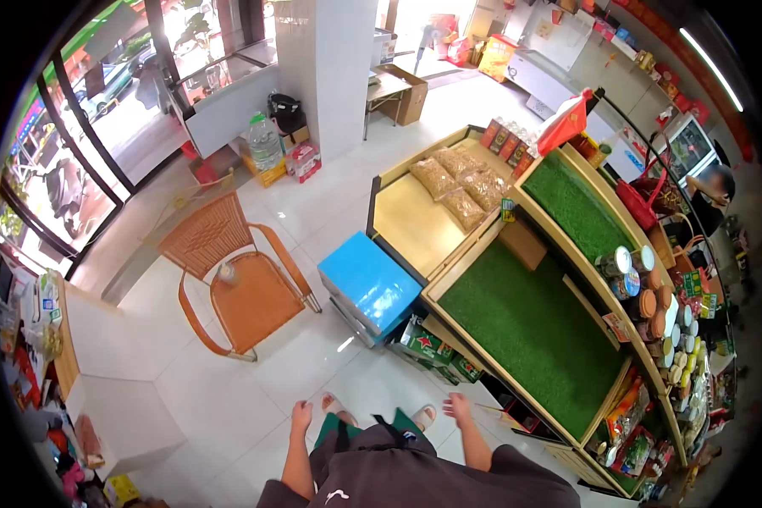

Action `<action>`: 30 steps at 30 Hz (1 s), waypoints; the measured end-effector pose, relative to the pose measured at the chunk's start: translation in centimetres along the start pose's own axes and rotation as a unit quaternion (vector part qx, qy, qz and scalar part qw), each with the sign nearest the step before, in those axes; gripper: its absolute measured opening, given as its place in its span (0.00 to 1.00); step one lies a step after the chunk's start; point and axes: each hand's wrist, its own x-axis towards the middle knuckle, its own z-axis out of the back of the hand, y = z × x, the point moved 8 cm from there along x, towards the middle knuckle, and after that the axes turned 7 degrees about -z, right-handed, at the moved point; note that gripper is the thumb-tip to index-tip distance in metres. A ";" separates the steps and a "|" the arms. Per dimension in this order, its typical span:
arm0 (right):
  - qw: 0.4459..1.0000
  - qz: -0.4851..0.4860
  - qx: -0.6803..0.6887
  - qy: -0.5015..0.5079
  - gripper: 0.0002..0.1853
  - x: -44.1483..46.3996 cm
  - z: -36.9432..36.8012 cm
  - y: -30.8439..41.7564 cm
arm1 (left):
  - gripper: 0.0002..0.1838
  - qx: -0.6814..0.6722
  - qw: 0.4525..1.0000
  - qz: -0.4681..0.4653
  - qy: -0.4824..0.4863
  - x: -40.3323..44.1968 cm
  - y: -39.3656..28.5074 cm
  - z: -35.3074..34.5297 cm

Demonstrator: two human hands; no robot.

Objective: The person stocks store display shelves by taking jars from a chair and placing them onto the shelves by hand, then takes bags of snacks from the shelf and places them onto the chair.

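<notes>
Cartons (pixel 426 344) ahead of right fingers (pixel 455 400), apart | right: loosely spread | left fingers (pixel 302 408): cannot tell if closed

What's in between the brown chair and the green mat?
The head view shows a blue-topped box between the chair and the green mat.

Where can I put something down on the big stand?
The wide green mat is mostly bare between the brown block and the snack packets. There's room on the pale wood between the bags and the blue box. It's crowded on the right, where jars cluster.
</notes>
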 end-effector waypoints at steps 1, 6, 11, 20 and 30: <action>1.000 0.003 -0.012 0.028 0.19 -0.6 -3.7 1.0 | 0.26 -0.002 1.000 -0.003 0.001 1.1 1.1 0.8; 0.989 0.079 -0.110 0.061 0.18 -2.5 -15.3 3.4 | 0.23 0.042 0.984 0.155 0.080 3.4 10.2 6.6; 0.985 0.069 -0.156 0.013 0.18 0.1 -16.9 4.7 | 0.23 0.003 0.982 0.189 0.030 6.5 8.7 11.2; 0.929 -0.159 -0.331 0.043 0.21 6.9 -21.6 3.9 | 0.24 -0.004 0.979 0.202 0.003 14.2 1.9 15.7; 0.973 0.091 -0.066 0.201 0.21 2.5 -44.3 25.4 | 0.26 -0.040 0.980 0.196 0.009 29.6 -4.6 17.2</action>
